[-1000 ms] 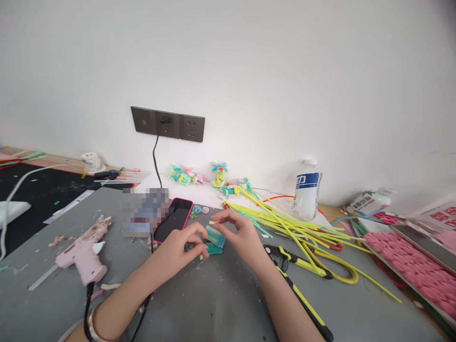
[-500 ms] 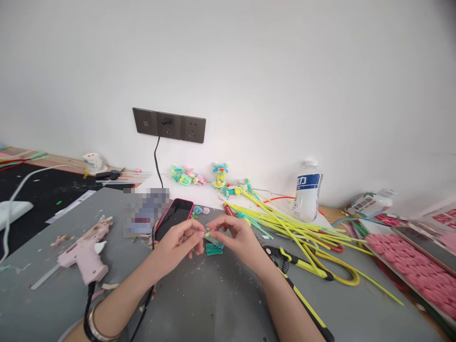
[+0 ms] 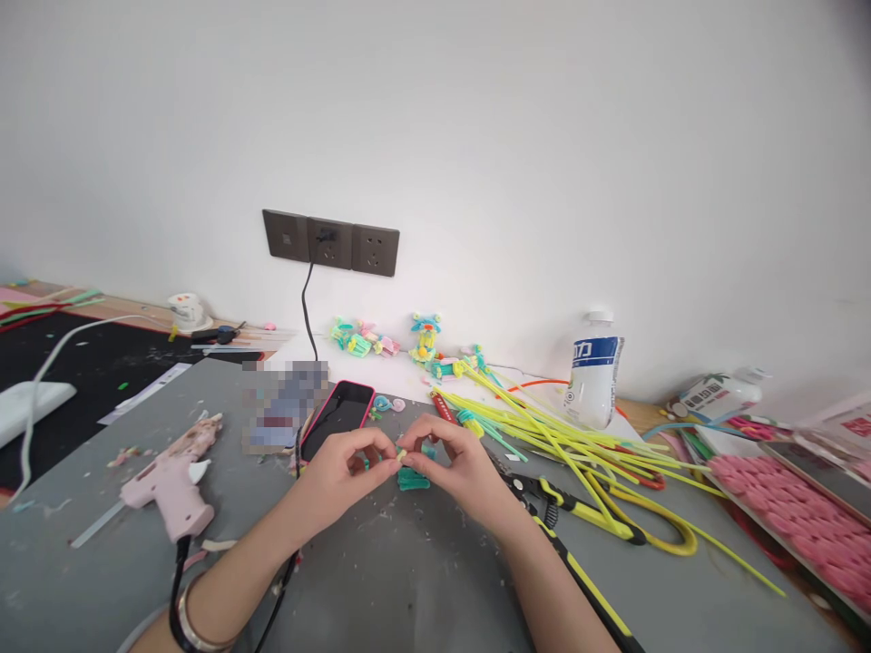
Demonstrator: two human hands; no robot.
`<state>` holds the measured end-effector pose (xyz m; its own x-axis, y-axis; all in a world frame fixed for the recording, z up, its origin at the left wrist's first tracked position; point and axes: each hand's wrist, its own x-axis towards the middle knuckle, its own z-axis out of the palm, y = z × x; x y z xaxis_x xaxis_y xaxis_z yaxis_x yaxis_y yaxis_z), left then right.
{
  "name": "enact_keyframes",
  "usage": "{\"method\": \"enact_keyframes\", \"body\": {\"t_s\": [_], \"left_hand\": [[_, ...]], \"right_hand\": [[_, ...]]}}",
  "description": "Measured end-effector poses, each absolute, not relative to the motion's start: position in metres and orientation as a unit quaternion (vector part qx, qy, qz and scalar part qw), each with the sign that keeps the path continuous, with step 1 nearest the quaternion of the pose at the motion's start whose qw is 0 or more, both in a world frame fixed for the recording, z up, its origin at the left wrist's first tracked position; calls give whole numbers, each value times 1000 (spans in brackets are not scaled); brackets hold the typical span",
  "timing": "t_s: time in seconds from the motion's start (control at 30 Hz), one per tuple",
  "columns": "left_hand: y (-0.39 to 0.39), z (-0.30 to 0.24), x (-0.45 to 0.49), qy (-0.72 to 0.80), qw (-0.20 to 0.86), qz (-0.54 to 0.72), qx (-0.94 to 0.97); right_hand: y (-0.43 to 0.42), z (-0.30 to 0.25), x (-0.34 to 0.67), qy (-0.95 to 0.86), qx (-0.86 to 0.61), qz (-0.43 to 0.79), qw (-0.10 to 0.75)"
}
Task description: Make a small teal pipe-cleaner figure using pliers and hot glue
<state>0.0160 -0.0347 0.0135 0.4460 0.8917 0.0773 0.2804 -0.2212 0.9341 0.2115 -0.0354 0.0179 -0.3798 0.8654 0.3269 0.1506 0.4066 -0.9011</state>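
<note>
Both hands meet fingertip to fingertip above the grey table. My left hand is closed in a pinch at a small pale yellow piece, its other fingers curled. From the other side my right hand pinches the same piece with thumb and forefinger. The fingertips cover most of it, so its exact kind does not show. Just behind and below the fingertips lie teal fuzzy bent pieces, partly hidden by my right hand. A phone with a pink edge lies beyond my left hand.
A pink glue gun lies at left, its black cord running by my left wrist. Yellow pipe cleaners and yellow-black pliers lie at right. Small fuzzy figures stand by the wall, near a white bottle.
The view has shifted slightly, moving the scene right and a little down. My left fingers have curled in more, and both hands still meet at the small piece.
</note>
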Motion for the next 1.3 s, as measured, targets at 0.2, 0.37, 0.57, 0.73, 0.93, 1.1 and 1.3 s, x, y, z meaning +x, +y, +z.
{"method": "enact_keyframes", "body": {"t_s": [0.2,0.37,0.57,0.73,0.93,1.1,1.3], "left_hand": [[-34,14,17,417,458,340,708],[-33,14,15,397,427,369,723],[-32,8,13,377,354,410,752],[-31,3,14,370,310,425,766],[-32,7,12,376,381,410,739],[-32,13,11,370,533,377,661],[-32,13,13,378,549,367,648]], "right_hand": [[-33,14,212,-749,-329,349,458],[-31,12,210,-745,-336,323,477],[-36,13,203,-747,-361,284,481],[-38,6,196,-759,-384,205,484],[-38,8,198,-748,-381,192,509],[-38,16,206,-755,-334,297,479],[-37,8,201,-740,-349,282,501]]}}
